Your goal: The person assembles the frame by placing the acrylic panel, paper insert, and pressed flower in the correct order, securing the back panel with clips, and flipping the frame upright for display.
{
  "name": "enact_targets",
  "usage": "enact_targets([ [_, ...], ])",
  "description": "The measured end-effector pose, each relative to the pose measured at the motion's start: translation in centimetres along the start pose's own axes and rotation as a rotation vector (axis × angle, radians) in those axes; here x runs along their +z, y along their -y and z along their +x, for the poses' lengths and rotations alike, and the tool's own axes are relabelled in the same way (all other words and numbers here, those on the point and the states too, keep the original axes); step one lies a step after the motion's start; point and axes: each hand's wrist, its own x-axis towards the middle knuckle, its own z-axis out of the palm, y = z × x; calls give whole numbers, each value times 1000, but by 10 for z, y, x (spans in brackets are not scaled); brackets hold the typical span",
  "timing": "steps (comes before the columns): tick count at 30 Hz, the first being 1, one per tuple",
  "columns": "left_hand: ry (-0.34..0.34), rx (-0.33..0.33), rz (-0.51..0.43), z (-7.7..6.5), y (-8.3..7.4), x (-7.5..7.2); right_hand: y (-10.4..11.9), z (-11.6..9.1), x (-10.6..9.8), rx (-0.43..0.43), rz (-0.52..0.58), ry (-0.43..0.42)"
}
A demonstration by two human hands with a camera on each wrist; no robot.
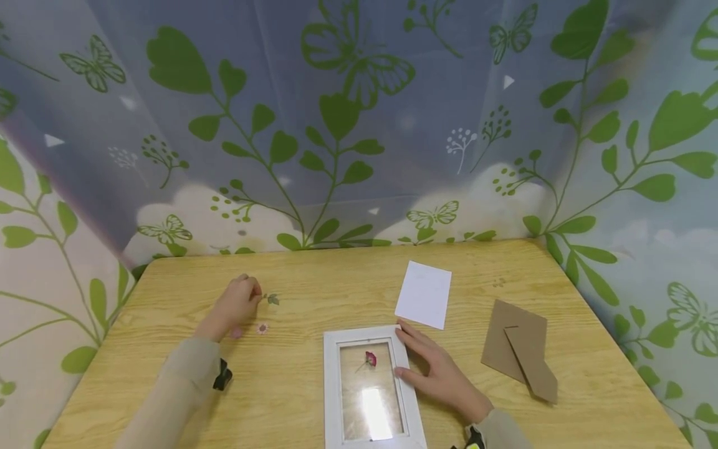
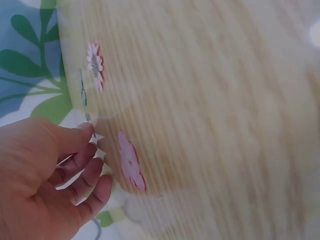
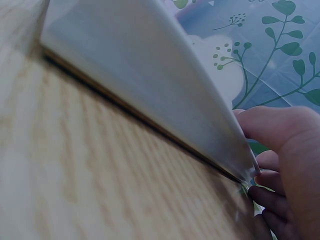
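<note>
My left hand [image 1: 237, 300] is at the left of the table, its thumb and forefinger pinching the stem of a small green leaf sprig [image 1: 272, 299]. Close by lie a pale pink daisy-like pressed flower [image 1: 262, 328] and a flat pink flower [image 2: 132, 162], partly beside the wrist in the head view. My right hand [image 1: 440, 377] rests along the right edge of a white picture frame [image 1: 333, 380], with fingers extended and thumb touching the rim. Inside the frame's window, a dark red pressed flower [image 1: 371, 358] with a thin stem shows near the top.
A white paper card [image 1: 424, 294] lies beyond the frame's upper right corner. Farther right is a brown backing board [image 1: 505, 346] with its stand leg uppermost. Small pale bits [image 1: 498, 282] lie near the back right. A leaf-patterned curtain [image 1: 348, 206] borders the wooden table.
</note>
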Motion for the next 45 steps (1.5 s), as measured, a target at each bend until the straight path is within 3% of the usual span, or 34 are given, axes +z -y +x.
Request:
enact_targets([
  [6, 16, 16, 57, -2, -3, 0, -2, 1, 0, -19, -10, -8],
  [15, 54, -44, 135, -5, -6, 3, 2, 3, -2, -8, -4, 0],
  [21, 52, -96, 52, -8, -9, 1, 3, 2, -1, 8, -7, 5],
  [24, 35, -78, 8, -8, -15, -3, 2, 1, 0, 10, -1, 4],
  [34, 7, 38, -3, -14, -64, -12, -1, 2, 0, -4, -6, 1],
  [41, -44, 130, 105, -30, -98, 0, -2, 0, 2, -7, -9, -3],
  [45, -24, 182, 98, -43, -124, 7, -3, 1, 3, -9, -7, -9],
])
